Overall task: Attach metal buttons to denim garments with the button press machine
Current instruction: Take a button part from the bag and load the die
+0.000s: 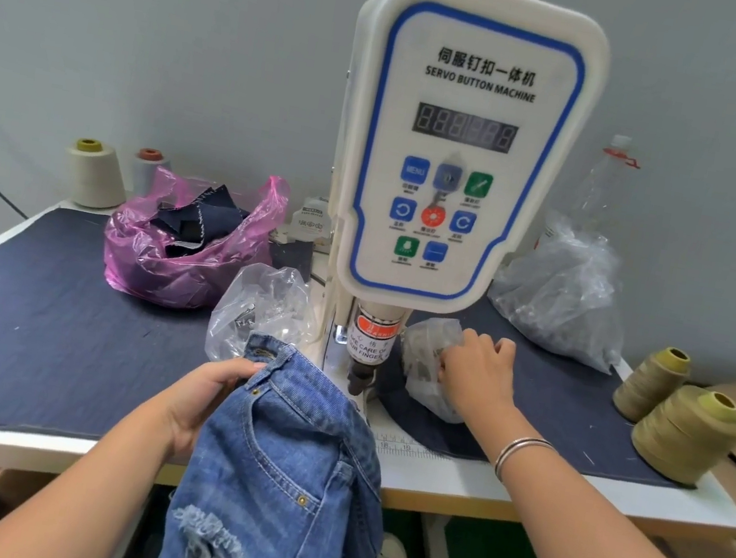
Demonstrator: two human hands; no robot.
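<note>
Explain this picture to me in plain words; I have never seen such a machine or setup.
The one picture comes from a camera worn on the person's head, looking down at a worktable. The tall white box is a servo button machine, which presses metal buttons onto cloth. The left hand grips the waistband of blue jeans beside the press. The right hand reaches into a small clear bag; what it contains is too blurred to tell. Also on the table: a pink bag of dark denim scraps, more clear bags, and thread cones.
</note>
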